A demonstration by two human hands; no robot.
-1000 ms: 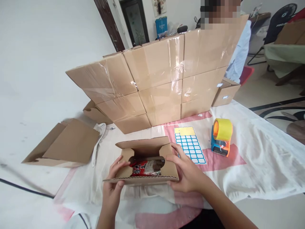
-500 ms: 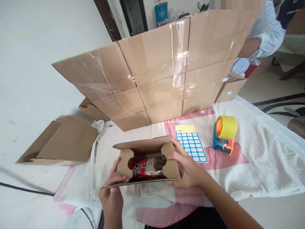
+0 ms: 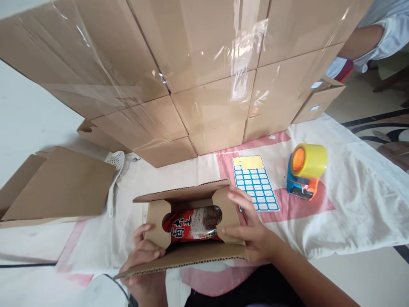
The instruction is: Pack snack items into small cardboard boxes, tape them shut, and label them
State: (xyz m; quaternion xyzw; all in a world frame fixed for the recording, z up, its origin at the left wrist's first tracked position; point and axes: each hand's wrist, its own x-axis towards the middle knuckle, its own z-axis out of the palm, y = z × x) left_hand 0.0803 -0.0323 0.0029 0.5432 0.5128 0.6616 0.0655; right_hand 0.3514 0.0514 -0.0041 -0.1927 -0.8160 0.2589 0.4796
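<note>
A small open cardboard box point(image 3: 188, 256) sits low in the middle of the view, with a red snack packet point(image 3: 191, 226) lying inside. My left hand point(image 3: 143, 256) grips the box's left side, fingers curled over the left flap. Pressing the right flap inward, my right hand point(image 3: 249, 234) holds the box's right side. The far flap stands up; the near flap tilts toward me.
A wall of taped cardboard boxes point(image 3: 191, 72) stands behind. A sheet of blue labels point(image 3: 255, 187) and an orange-blue tape dispenser point(image 3: 305, 170) lie to the right on the white-and-pink cloth point(image 3: 351, 204). Flat cardboard point(image 3: 60, 187) lies left. Another person's arm point(image 3: 361, 40) shows top right.
The view has tilted down and moved closer to the stacked boxes. The box came nearer to me, and both hands shifted on its side flaps.
</note>
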